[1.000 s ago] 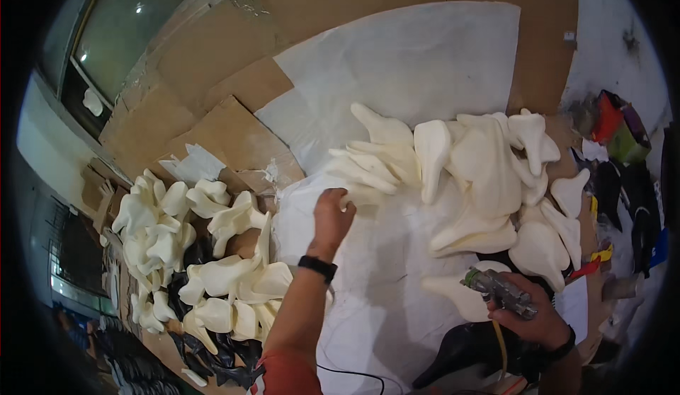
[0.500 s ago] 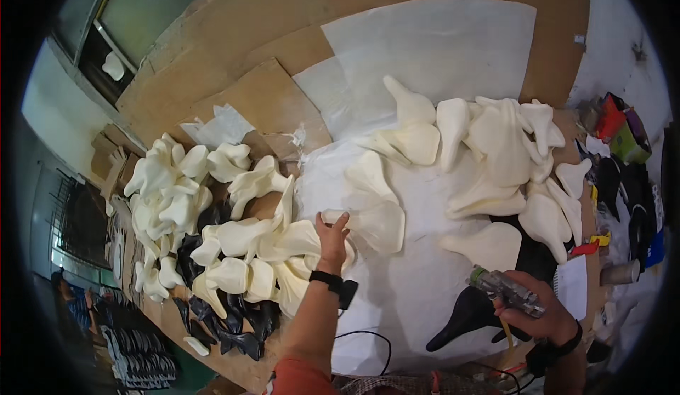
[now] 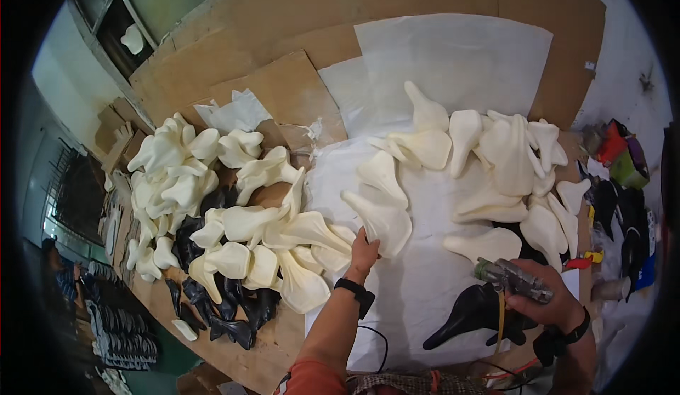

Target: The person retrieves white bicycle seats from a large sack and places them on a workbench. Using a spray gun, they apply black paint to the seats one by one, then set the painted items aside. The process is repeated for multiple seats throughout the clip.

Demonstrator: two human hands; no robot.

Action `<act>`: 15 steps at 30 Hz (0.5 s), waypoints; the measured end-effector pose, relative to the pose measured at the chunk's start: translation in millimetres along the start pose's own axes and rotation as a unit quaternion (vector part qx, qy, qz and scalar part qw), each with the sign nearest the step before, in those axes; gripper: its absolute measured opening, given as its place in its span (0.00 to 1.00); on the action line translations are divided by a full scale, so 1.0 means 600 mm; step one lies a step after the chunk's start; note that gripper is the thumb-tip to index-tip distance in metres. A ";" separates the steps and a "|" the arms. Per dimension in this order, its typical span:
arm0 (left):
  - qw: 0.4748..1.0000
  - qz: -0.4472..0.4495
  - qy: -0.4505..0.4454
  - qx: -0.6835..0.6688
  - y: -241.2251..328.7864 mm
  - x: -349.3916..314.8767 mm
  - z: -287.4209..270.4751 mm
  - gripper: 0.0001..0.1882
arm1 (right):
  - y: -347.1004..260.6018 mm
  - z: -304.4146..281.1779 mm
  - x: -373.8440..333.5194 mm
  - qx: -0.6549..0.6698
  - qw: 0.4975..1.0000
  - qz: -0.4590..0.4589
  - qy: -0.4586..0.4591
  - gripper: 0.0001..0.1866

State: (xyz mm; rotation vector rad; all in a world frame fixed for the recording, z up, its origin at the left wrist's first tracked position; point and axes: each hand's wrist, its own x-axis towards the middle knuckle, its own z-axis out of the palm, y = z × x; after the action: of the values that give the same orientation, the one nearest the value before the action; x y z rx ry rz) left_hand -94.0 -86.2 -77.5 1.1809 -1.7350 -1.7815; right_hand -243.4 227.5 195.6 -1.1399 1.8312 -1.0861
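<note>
My left hand (image 3: pixel 364 253) grips the lower left edge of a cream bicycle saddle foam (image 3: pixel 384 226) on the white sheet. Its narrow nose points up and left, and part of its edge is hidden by my fingers. Another cream saddle foam (image 3: pixel 383 175) lies just beyond it. In my right hand (image 3: pixel 556 292) is a tape-wrapped handheld tool (image 3: pixel 516 279) with a greenish tip, its kind unclear; a yellow hose (image 3: pixel 501 321) hangs below it. Beneath that hand, towards the left, rests a black saddle-shaped piece (image 3: pixel 464 316).
Cream foams are heaped at the left (image 3: pixel 170 175) and far right (image 3: pixel 506 154). Black pieces (image 3: pixel 234 313) lie by the left heap. Upright cardboard (image 3: pixel 283 48) backs the table. A cup (image 3: pixel 610 289) and bags stand at the right edge; a dark cable (image 3: pixel 386 349) crosses the near side.
My left hand has moved from the foam's narrow end to its near edge. The foam has turned, its nose now up-left. My right hand still holds the tool; the view has shifted slightly.
</note>
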 end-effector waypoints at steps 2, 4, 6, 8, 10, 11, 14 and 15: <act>0.999 -0.020 -0.019 0.032 0.005 -0.007 -0.015 0.22 | -0.015 0.011 0.014 0.084 0.996 -0.007 0.017 0.27; 0.999 -0.020 -0.012 0.035 0.001 -0.019 -0.037 0.22 | -0.030 0.018 0.024 0.103 0.994 -0.002 0.029 0.28; 1.000 -0.013 0.016 0.000 -0.011 -0.030 -0.072 0.23 | -0.039 0.021 0.032 0.113 0.993 0.013 0.035 0.29; 0.996 0.008 0.050 -0.077 -0.034 -0.033 -0.131 0.23 | -0.031 0.021 0.027 0.129 0.991 0.014 0.046 0.29; 0.971 0.020 0.151 -0.184 -0.032 -0.036 -0.216 0.26 | -0.016 0.019 0.020 0.152 0.986 0.021 0.067 0.29; 0.937 0.040 0.200 -0.282 -0.022 -0.047 -0.263 0.28 | -0.013 0.012 0.023 0.123 0.990 0.045 0.053 0.28; 0.877 0.000 0.394 -0.275 0.058 -0.061 -0.298 0.34 | -0.018 0.005 0.038 -0.015 0.997 0.038 0.061 0.27; 0.883 0.010 0.397 -0.251 0.069 -0.047 -0.296 0.34 | -0.021 0.005 0.051 -0.032 0.996 0.011 0.081 0.26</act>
State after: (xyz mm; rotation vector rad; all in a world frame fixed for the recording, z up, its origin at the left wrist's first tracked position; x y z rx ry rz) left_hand 48.1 -181.9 -8.8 1.3586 -0.7509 -1.3069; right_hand -247.7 195.1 201.7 -1.0929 2.0119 -1.1438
